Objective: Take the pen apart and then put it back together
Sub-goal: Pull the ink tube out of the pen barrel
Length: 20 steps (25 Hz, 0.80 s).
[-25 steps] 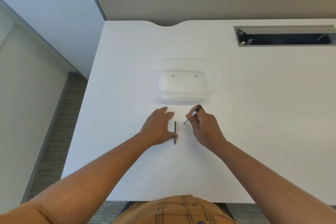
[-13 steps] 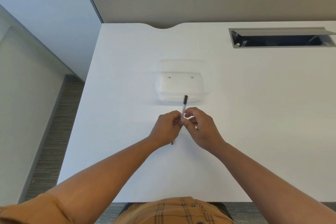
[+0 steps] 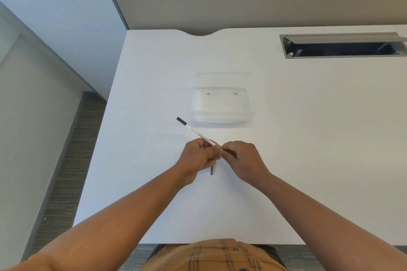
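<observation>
A white pen barrel (image 3: pixel 196 132) with a black end points up and to the left from between my hands. My left hand (image 3: pixel 199 156) grips its near part. My right hand (image 3: pixel 240 156) pinches the barrel's near tip, which its fingers hide. A thin black pen piece (image 3: pixel 211 170) lies on the white table (image 3: pixel 154 94) just below my left hand, mostly covered by it.
A clear plastic container (image 3: pixel 224 99) stands on the table just beyond my hands. A grey cable slot (image 3: pixel 343 47) is set into the table at the far right. The table's left edge runs close to my left arm.
The pen barrel swung from my right hand into both hands and now tilts up-left. My left hand lifted off the black piece, which stays on the table.
</observation>
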Available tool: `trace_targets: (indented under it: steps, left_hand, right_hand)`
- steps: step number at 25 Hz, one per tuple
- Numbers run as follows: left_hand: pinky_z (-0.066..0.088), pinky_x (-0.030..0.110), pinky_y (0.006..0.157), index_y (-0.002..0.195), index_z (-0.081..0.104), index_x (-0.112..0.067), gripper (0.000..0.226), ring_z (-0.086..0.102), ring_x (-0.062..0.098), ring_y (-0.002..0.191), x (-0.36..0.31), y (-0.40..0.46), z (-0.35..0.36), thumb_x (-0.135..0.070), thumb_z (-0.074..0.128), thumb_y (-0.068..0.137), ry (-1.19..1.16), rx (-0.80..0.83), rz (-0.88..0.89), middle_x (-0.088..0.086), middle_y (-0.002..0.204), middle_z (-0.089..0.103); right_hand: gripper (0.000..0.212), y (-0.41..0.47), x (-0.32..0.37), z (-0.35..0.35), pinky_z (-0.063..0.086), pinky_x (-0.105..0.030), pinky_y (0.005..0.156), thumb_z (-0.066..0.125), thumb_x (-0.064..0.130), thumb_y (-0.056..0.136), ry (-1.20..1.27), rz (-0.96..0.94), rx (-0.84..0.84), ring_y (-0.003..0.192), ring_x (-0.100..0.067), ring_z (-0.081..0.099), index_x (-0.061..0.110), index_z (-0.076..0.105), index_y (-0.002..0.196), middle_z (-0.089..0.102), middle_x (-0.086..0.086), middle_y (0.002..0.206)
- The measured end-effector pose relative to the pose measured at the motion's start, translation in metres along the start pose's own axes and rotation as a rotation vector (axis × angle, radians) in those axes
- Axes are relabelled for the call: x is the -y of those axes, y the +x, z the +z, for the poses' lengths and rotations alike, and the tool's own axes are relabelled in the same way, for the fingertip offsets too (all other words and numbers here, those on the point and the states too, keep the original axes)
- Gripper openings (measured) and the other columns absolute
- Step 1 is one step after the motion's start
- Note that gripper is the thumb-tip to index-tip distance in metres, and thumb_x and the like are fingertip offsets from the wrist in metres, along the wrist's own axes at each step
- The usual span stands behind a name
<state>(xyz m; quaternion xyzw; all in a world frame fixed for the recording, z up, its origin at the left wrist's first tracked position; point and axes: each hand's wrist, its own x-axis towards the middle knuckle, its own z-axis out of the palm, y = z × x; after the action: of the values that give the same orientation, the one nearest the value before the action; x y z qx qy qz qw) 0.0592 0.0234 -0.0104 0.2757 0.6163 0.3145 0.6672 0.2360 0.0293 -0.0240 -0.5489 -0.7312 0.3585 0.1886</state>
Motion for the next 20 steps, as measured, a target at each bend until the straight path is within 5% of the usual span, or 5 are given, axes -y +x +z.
trace_targets:
  steps: [3, 5, 7, 11, 20]
  left_hand:
    - [0.048, 0.023, 0.057, 0.074, 0.064, -0.026, 0.031, 0.064, 0.006, 0.061, 0.003, -0.004, -0.007, -0.054, 0.066, 0.088, 0.798, -0.238, 0.403, -0.012, 0.070, 0.070]
    - [0.049, 0.029, 0.068, 0.095, 0.068, -0.031, 0.021, 0.064, 0.014, 0.084, 0.006, -0.003, -0.014, -0.050, 0.066, 0.087, 1.272, -0.335, 0.879, -0.014, 0.095, 0.071]
    - [0.047, 0.040, 0.086, 0.117, 0.067, -0.027, 0.033, 0.062, 0.026, 0.104, 0.007, 0.006, -0.021, -0.037, 0.073, 0.086, 1.514, -0.282, 1.079, -0.005, 0.113, 0.070]
    - [0.047, 0.040, 0.075, 0.105, 0.072, -0.023, 0.030, 0.060, 0.028, 0.072, 0.005, 0.016, -0.032, -0.005, 0.073, 0.081, 1.517, -0.209, 1.074, -0.004, 0.078, 0.065]
    - [0.045, 0.037, 0.056, 0.111, 0.072, -0.020, 0.030, 0.057, 0.028, 0.067, 0.003, 0.017, -0.033, -0.003, 0.072, 0.086, 1.412, -0.137, 1.023, -0.001, 0.081, 0.064]
  right_hand:
    - [0.028, 0.002, -0.002, -0.003, 0.044, -0.039, 0.063, 0.059, 0.027, 0.099, -0.063, 0.003, 0.005, 0.064, -0.021, 0.050, 0.011, 0.061, 0.076, 0.056, -0.001, 0.063]
    - [0.023, 0.004, -0.002, -0.005, 0.048, -0.042, 0.067, 0.059, 0.026, 0.100, -0.093, -0.004, 0.019, 0.070, -0.025, 0.055, 0.011, 0.066, 0.084, 0.061, -0.004, 0.072]
    - [0.020, 0.006, 0.000, -0.007, 0.048, -0.043, 0.068, 0.060, 0.025, 0.099, -0.105, -0.015, 0.025, 0.071, -0.026, 0.056, 0.011, 0.068, 0.087, 0.062, -0.005, 0.074]
    - [0.013, 0.008, -0.002, -0.014, 0.048, -0.041, 0.071, 0.061, 0.022, 0.099, -0.135, -0.038, 0.044, 0.075, -0.025, 0.056, 0.014, 0.071, 0.095, 0.062, -0.003, 0.079]
    - [0.015, 0.011, 0.007, -0.014, 0.044, -0.036, 0.071, 0.064, 0.025, 0.098, -0.142, -0.065, 0.083, 0.077, -0.023, 0.056, 0.013, 0.069, 0.106, 0.063, -0.002, 0.083]
